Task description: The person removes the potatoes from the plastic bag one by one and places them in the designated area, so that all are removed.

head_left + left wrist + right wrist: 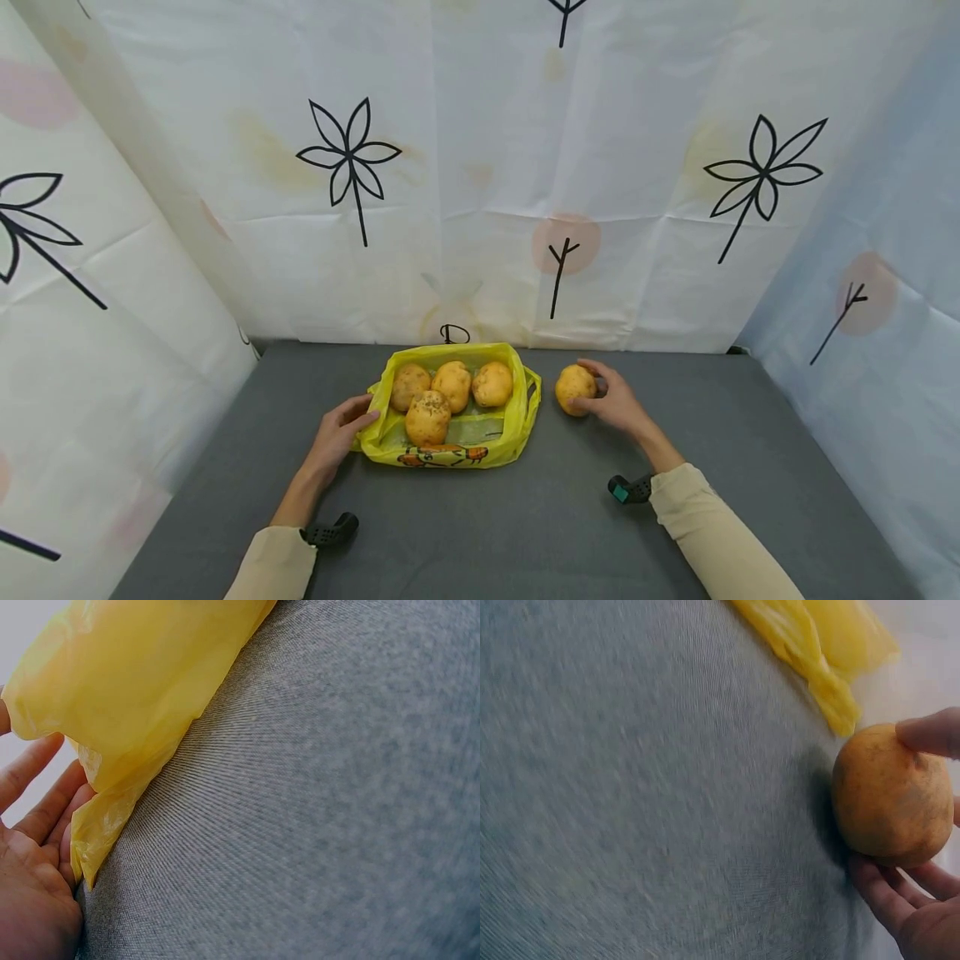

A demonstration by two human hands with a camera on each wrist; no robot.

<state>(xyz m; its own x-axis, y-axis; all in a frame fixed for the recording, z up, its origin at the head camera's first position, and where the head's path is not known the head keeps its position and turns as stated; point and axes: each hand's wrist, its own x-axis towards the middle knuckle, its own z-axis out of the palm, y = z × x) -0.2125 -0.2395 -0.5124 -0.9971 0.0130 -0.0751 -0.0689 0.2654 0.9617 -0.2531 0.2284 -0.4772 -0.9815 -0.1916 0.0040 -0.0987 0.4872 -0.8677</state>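
A yellow plastic bag point(517, 433) lies spread open on the grey table, with several potatoes point(492, 384) inside it. My left hand point(337, 433) touches the bag's left edge; in the left wrist view its fingers point(46, 810) lie extended along the yellow plastic point(142, 682). To the right of the bag, my right hand point(617, 404) holds a single potato point(575, 389) between thumb and fingers. The right wrist view shows that potato point(892, 799) with the thumb on one side and the fingertips on the other.
The grey table point(480, 533) reaches forward to a pale fabric backdrop point(480, 275) with drawn flowers, which also hangs at both sides. In the right wrist view a twisted handle of the bag point(829, 686) lies close to the held potato.
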